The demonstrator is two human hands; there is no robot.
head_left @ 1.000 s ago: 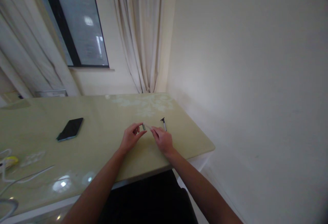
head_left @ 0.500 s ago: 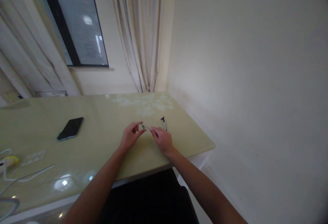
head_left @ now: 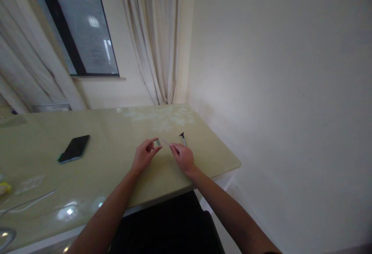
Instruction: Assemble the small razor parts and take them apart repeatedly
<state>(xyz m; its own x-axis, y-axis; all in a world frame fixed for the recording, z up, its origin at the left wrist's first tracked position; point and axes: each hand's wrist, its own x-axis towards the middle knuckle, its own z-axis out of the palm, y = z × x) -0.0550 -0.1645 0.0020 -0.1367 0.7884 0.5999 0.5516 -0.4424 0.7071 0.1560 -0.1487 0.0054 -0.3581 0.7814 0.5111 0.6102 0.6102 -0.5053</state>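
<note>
Between thumb and index finger, my left hand [head_left: 143,155] pinches a small dark and silvery piece [head_left: 158,142] by its two ends, above the table. To its right, my right hand [head_left: 182,156] is closed on a thin, pale strip [head_left: 166,142] that points toward the small piece. A narrow gap shows between the strip and the piece. Just behind my right hand a razor [head_left: 183,137] with a black head lies on the table, its lower handle hidden by the hand.
A black flat case [head_left: 74,149] lies on the greenish table [head_left: 110,130] at the left. Nearer are a clear wrapper [head_left: 29,184], a yellow item [head_left: 4,188] and a cable [head_left: 31,201]. A wall stands beyond the table's right edge.
The small piece has turned to face the camera more and has come apart from the strip, with my left hand slightly farther left. The whole view has shifted a little.
</note>
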